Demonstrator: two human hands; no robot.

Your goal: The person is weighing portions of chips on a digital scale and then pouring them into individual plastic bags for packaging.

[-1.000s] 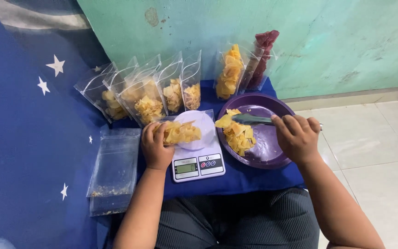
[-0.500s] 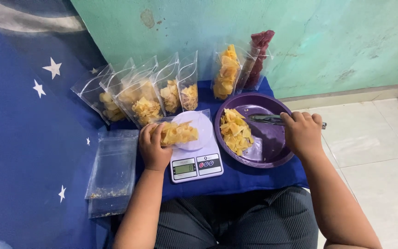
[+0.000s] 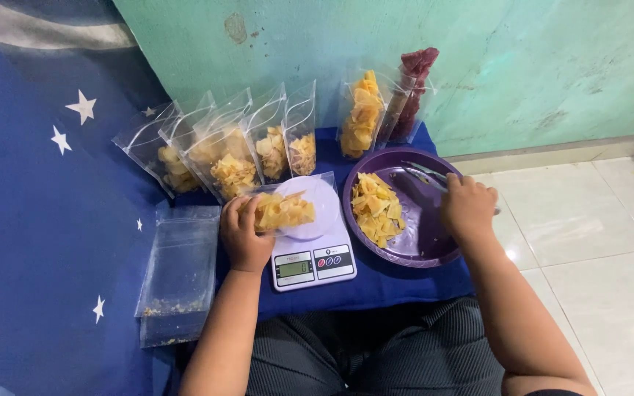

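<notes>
1. The left hand (image 3: 245,233) is curled around a clear pouch (image 3: 282,210) part-filled with yellow chips, holding it on the round white pan of a small kitchen scale (image 3: 312,258) on the blue cloth (image 3: 398,282) in front of the person.
2. The right hand (image 3: 468,207) is closed around metal tongs (image 3: 425,174), whose tips point into the bare right part of the purple bowl (image 3: 425,253). The tongs carry no chips that I can see; whether their tips are together is too small to tell.
3. The loose chips (image 3: 376,207) lie heaped on the left side of the bowl, just beside the scale.
4. The step in hand looks like weighing out a portion: the pouch sits on the scale and the tongs are over the bowl. A next pick would call for swinging the tongs left to the heap, nipping a few chips, and carrying them over the bowl's rim to the pouch's mouth, which the left hand would need to keep open.
5. Behind the scale, 5 filled pouches (image 3: 230,165) stand in a leaning row; 2 more stand by the green wall (image 3: 522,66), 1 yellow (image 3: 362,116) and 1 dark red (image 3: 412,92).
6. A stack of empty pouches (image 3: 179,271) lies left of the scale, well apart from the bowl.
7. Nothing stands between heap and pouch but the bowl's rim.
</notes>
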